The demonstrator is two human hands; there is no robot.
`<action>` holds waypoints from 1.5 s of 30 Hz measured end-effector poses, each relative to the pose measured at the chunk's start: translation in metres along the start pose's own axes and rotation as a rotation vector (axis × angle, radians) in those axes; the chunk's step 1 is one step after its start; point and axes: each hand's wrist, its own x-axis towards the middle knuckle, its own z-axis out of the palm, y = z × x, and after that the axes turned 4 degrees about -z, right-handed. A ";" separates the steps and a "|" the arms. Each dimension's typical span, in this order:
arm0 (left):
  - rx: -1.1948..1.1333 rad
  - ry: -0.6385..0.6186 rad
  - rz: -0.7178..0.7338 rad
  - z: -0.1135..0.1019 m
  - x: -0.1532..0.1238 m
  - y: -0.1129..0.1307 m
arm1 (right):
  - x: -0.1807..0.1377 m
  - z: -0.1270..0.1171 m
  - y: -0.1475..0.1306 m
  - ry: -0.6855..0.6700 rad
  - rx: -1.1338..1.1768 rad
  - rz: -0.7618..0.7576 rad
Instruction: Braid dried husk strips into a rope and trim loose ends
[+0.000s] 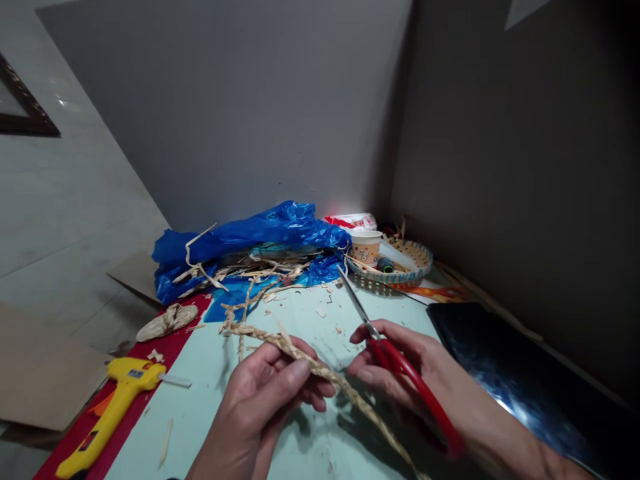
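Observation:
My left hand (270, 393) is closed around a braided straw rope (320, 369) that runs from the upper left down to the lower right over the pale green table top (210, 400). My right hand (400, 373) grips red-handled scissors (395, 360); their closed blades point up and to the left, away from the braid. The fingertips of my right hand also touch the braid next to my left hand.
A yellow glue gun (113, 407) lies at the left on a red strip. A small woven straw piece (167, 321) sits above it. Blue plastic bag (250, 250) with loose straw at the back, a paper cup (366, 247), a round woven tray (405, 263), a dark glossy sheet (510, 380) at right.

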 end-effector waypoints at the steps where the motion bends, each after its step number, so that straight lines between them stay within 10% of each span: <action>1: 0.018 -0.006 -0.009 0.001 0.000 -0.001 | -0.001 0.001 0.000 -0.058 0.083 0.029; 16: 0.190 0.203 0.114 -0.007 0.005 -0.011 | -0.009 0.009 -0.011 -0.213 0.252 0.024; 45: 0.176 0.213 0.039 0.002 0.013 -0.011 | 0.002 0.007 0.018 -0.249 0.596 0.073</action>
